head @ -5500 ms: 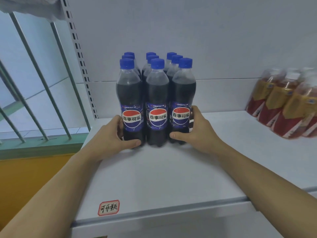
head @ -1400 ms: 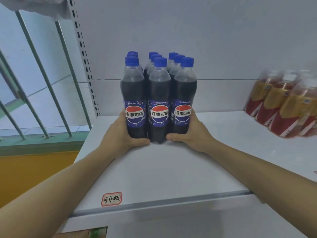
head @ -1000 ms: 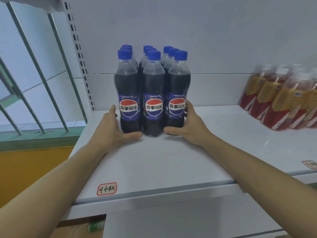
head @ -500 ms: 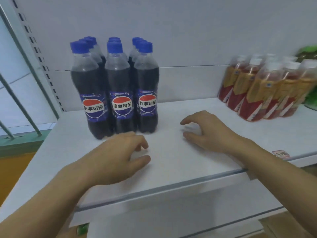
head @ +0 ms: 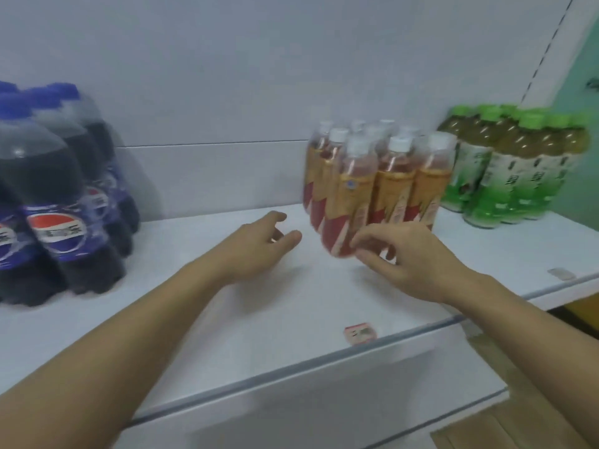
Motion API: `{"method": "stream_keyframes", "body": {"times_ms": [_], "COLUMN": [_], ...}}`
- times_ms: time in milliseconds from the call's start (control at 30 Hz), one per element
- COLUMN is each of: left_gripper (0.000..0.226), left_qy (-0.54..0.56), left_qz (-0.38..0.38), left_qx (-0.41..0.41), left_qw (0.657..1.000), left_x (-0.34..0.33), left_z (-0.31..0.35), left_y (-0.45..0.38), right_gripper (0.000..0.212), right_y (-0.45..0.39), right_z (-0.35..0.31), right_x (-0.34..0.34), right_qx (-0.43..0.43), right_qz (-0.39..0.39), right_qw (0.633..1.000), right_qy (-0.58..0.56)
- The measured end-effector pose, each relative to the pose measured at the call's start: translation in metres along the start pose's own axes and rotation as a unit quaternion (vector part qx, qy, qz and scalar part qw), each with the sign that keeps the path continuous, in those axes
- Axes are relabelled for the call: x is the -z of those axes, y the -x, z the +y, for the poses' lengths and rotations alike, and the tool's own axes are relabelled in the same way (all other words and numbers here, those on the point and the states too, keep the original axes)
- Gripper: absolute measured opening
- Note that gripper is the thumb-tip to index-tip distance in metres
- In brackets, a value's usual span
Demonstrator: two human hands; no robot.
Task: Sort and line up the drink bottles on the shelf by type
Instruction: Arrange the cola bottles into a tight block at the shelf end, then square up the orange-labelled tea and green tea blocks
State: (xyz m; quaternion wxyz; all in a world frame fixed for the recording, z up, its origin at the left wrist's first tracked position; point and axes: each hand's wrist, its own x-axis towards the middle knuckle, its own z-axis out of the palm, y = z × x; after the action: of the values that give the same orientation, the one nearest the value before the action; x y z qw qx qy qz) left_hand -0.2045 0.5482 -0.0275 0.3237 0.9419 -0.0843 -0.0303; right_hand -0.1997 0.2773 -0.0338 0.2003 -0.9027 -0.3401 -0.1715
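Both hands heading for the tea bottles [head: 372,186] (white caps, orange-and-red labels), a block standing mid-shelf [head: 227,319] against the back wall. Landmark = that block. Cola bottles [head: 61,202] sit well apart to its left, already a tight group; green-capped bottles [head: 515,170] just beside it on the right.

Left hand [head: 256,244]: near the block's left front corner, not touching, grip empty, fingers loosely curled. Right hand [head: 402,257]: at the block's front, fingertips at or touching the base of the front bottles, grip empty, nothing clasped (frame is motion-blurred, so contact is hard to call).

Step looks like squaring up the tea block. To do it well: palms flat on opposite sides, low near the bases so nothing tips, squeeze rows together, then slide as one unit. Keep front labels flush with the shelf's front edge line, and leave a gap to the green-capped bottles.
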Motion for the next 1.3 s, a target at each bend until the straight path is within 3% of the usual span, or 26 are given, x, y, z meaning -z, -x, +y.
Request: {"method": "stream_keyframes", "body": {"times_ms": [67, 167, 267, 333, 367, 433, 467, 533, 600, 667, 900, 1033, 1300], "left_gripper": [0.08, 0.103, 0.077, 0.081, 0.093, 0.106, 0.104, 0.091, 0.066, 0.062, 0.07, 0.06, 0.073], "left_qy": [0.055, 0.118, 0.263, 0.363, 0.405, 0.492, 0.537, 0.599, 0.61, 0.608, 0.604, 0.61, 0.627], "left_qz": [0.009, 0.02, 0.075, 0.109, 0.13, 0.18, 0.193, 0.2, 0.205, 0.192, 0.184, 0.195, 0.237], "left_qx": [0.013, 0.047, 0.113, 0.149, 0.155, 0.14, 0.129, 0.119, 0.095, 0.068, 0.042, 0.031, 0.038], "left_qw": [0.998, 0.992, 0.955, 0.913, 0.892, 0.84, 0.811, 0.766, 0.76, 0.768, 0.774, 0.767, 0.742], "left_x": [-0.018, -0.036, -0.038, -0.037, -0.038, -0.044, -0.05, -0.058, -0.063, -0.067, -0.064, -0.054, -0.027], "left_z": [0.018, 0.032, 0.039, 0.051, 0.055, 0.058, 0.053, 0.068, 0.092, 0.096, 0.092, 0.088, 0.056], "left_y": [-0.02, -0.043, -0.061, -0.076, -0.085, -0.102, -0.113, -0.117, -0.113, -0.121, -0.123, -0.107, -0.071], "right_gripper": [0.006, 0.026, 0.026, 0.022, 0.025, 0.058, 0.074, 0.084, 0.079, 0.069, 0.041, 0.048, 0.058], "right_y": [0.008, 0.016, -0.002, -0.027, -0.041, -0.065, -0.071, -0.075, -0.077, -0.078, -0.084, -0.092, -0.111], "right_z": [0.041, 0.104, 0.143, 0.165, 0.177, 0.192, 0.192, 0.188, 0.179, 0.174, 0.164, 0.146, 0.094], "right_x": [0.019, 0.035, 0.039, 0.037, 0.035, 0.028, 0.024, 0.015, 0.008, 0.005, 0.002, -0.007, -0.028], "right_qx": [-0.01, -0.06, -0.161, -0.246, -0.272, -0.295, -0.299, -0.306, -0.31, -0.302, -0.26, -0.273, -0.255], "right_qz": [0.08, 0.203, 0.286, 0.302, 0.283, 0.179, 0.117, 0.001, -0.066, -0.071, -0.064, -0.066, -0.095], "right_qw": [0.996, 0.967, 0.899, 0.841, 0.819, 0.773, 0.738, 0.67, 0.613, 0.579, 0.568, 0.556, 0.55], "right_qy": [-0.045, -0.142, -0.289, -0.376, -0.419, -0.531, -0.593, -0.676, -0.724, -0.754, -0.778, -0.783, -0.79]}}
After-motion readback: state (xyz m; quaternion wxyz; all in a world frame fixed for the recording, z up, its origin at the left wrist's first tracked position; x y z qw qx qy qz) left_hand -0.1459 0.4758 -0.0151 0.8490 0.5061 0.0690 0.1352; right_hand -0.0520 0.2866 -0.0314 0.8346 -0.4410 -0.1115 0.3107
